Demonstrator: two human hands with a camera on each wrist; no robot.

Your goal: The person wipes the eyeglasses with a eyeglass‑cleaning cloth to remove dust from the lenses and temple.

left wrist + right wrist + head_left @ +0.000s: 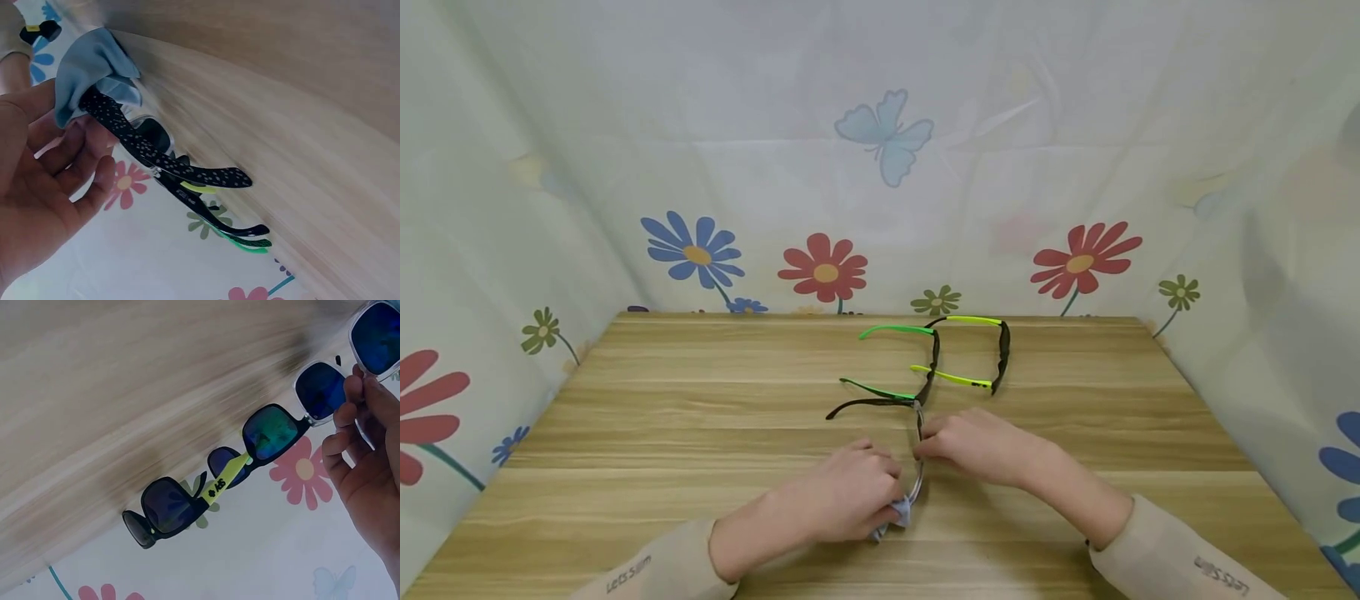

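Sunglasses with a clear frame and blue mirrored lenses [320, 392] are held between the two hands near the front of the table. My right hand [977, 446] pinches them at the bridge, between the lenses. My left hand [853, 492] grips a light blue cloth [94, 72], which is folded over the hinge end of one black, white-speckled temple arm [134, 140]. Both temple arms are unfolded and point left in the head view. The part of the arm under the cloth is hidden.
Just beyond the clear pair, black sunglasses with green arms [934, 354] stand unfolded on the wooden table [700, 375]. Farther back and to the right is a pair with yellow arms [1003, 354]. A flower-printed curtain [760, 183] surrounds the table's back and sides.
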